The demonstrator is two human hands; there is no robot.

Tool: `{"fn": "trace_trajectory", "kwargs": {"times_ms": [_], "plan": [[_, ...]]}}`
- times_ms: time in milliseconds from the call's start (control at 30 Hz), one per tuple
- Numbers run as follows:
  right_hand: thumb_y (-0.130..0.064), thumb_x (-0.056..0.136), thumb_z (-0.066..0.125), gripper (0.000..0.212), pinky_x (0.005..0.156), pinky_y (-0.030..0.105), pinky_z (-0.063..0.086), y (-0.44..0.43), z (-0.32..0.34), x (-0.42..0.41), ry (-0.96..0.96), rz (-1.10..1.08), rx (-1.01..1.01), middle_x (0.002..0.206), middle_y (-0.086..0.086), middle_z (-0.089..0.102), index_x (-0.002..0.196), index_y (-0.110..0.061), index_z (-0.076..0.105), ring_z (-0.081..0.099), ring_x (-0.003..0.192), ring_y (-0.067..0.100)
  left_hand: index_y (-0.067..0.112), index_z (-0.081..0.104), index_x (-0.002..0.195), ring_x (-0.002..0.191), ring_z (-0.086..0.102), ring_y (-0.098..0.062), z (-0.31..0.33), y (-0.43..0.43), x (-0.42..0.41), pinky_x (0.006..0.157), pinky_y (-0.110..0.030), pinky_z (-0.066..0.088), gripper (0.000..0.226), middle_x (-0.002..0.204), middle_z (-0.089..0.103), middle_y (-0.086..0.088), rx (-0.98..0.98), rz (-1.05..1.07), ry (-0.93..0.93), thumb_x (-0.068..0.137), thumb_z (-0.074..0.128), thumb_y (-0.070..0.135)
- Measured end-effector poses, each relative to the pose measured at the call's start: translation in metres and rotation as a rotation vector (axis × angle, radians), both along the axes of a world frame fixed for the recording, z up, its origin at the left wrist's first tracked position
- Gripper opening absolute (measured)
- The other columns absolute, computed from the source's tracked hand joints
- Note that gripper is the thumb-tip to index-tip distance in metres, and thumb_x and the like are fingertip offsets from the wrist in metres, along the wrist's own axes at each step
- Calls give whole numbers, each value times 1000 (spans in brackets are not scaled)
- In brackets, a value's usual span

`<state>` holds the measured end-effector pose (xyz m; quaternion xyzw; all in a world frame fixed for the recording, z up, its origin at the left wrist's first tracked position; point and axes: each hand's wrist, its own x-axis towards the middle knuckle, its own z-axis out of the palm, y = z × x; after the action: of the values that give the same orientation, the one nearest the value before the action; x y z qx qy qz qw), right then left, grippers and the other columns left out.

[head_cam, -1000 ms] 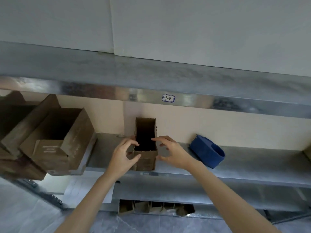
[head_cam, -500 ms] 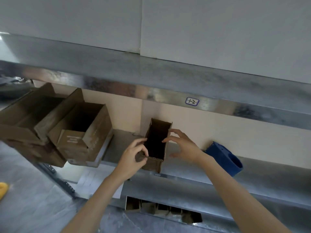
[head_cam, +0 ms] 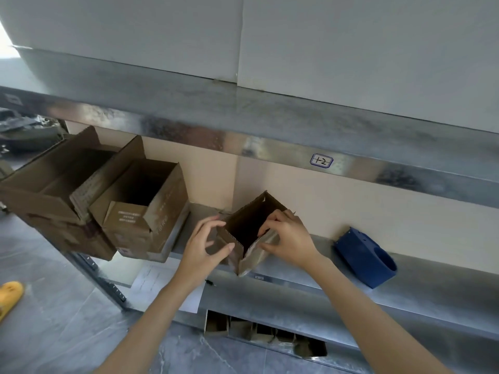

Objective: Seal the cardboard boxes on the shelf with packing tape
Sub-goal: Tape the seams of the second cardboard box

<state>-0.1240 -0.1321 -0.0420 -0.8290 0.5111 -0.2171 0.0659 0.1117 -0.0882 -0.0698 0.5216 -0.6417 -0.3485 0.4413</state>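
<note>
A small open cardboard box [head_cam: 244,225] stands near the front edge of the metal shelf [head_cam: 432,276], turned with one corner toward me, its dark inside showing. My left hand [head_cam: 202,245] curls round its left wall, thumb at the front. On the box's right, my right hand [head_cam: 289,240] grips the rim and the side flap. A blue tape dispenser [head_cam: 364,256] lies on the shelf to the right, apart from both hands.
Two larger open cardboard boxes [head_cam: 143,209] [head_cam: 51,184] sit at the shelf's left end, overhanging the edge. An upper shelf [head_cam: 243,122] with a label [head_cam: 320,160] runs overhead. Lower down is a tray of cardboard pieces [head_cam: 264,333]. A yellow slipper [head_cam: 9,295] lies on the floor.
The small box has been rotated so a corner faces me. My right hand went from open beside it to gripping its right rim. The view shifted left.
</note>
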Motion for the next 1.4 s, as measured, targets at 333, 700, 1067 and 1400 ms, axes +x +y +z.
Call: {"fn": "trace_trajectory", "kwargs": {"times_ms": [333, 700, 1067, 1400], "plan": [[-42, 74, 81, 27, 74, 25, 35, 11, -1, 11, -3, 17, -49, 99, -7, 60, 94, -27, 70, 45, 91, 11, 29, 54, 130, 133, 35, -4, -5, -7, -14, 108, -37, 45, 70, 142, 30, 15, -22, 4, -145, 69, 89, 34], [-39, 79, 78, 52, 101, 26, 36, 9, 7, -61, -114, -214, 296, 148, -6, 34, 126, -31, 58, 36, 133, 13, 30, 58, 105, 127, 44, -8, -7, -19, -16, 104, -32, 48, 47, 133, 39, 11, -45, -48, -109, 70, 89, 22], [-32, 80, 79, 32, 86, 29, 53, 34, 1, -93, -225, -272, 273, 126, -6, 48, 108, -20, 68, 54, 100, 8, 26, 57, 104, 127, 42, -7, -6, -42, -44, 107, -35, 45, 49, 136, 40, 8, -87, -137, -142, 68, 90, 26], [-44, 82, 74, 49, 86, 13, 41, 28, 2, -93, -249, -235, 318, 133, -12, 39, 126, -30, 58, 47, 110, 4, 24, 59, 110, 124, 33, 16, -7, -39, -59, 103, -12, 39, 50, 137, 35, 9, -102, -148, -141, 69, 89, 23]]}}
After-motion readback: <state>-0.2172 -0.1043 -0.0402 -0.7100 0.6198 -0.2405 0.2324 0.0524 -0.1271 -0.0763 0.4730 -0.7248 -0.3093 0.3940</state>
